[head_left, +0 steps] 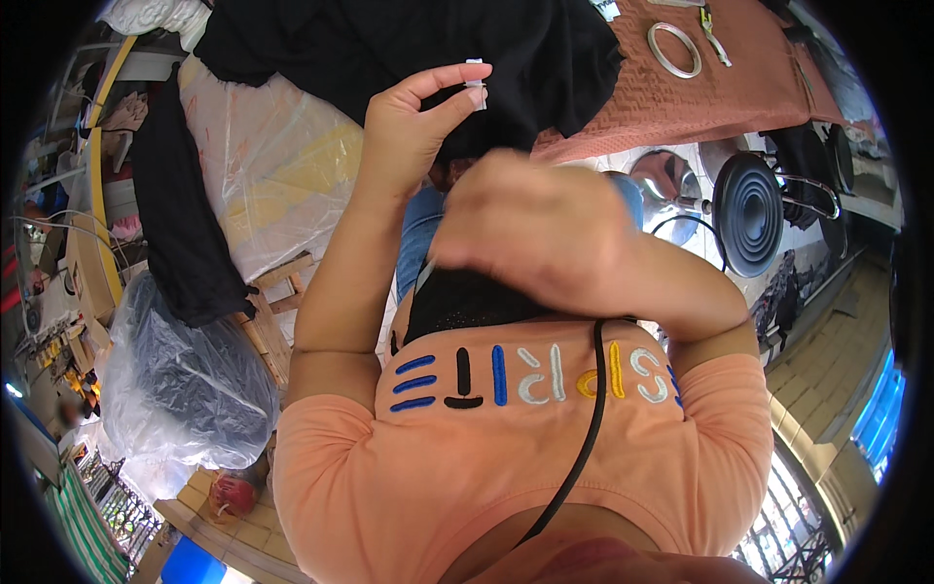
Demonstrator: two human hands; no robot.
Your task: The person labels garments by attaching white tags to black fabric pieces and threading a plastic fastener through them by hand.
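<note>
My left hand (411,122) is raised over the black cloth (321,44) on the table. Between its thumb and forefinger it pinches a small white piece (476,85), perhaps a label or tag. My right hand (540,224) crosses in front of my chest, smeared by motion, and its fingers cannot be made out. A thin pale sliver shows beside its fingers, too blurred to name. Below that hand, more black fabric (467,304) lies against my lap and shirt.
On the brown table cover (671,97) lie a clear ring-shaped roll (673,51) and a yellow-and-silver tool (715,39). A black round stool seat (749,216) stands at right. At left are plastic sheeting (263,165), a hanging black garment (190,214) and a filled clear bag (185,380).
</note>
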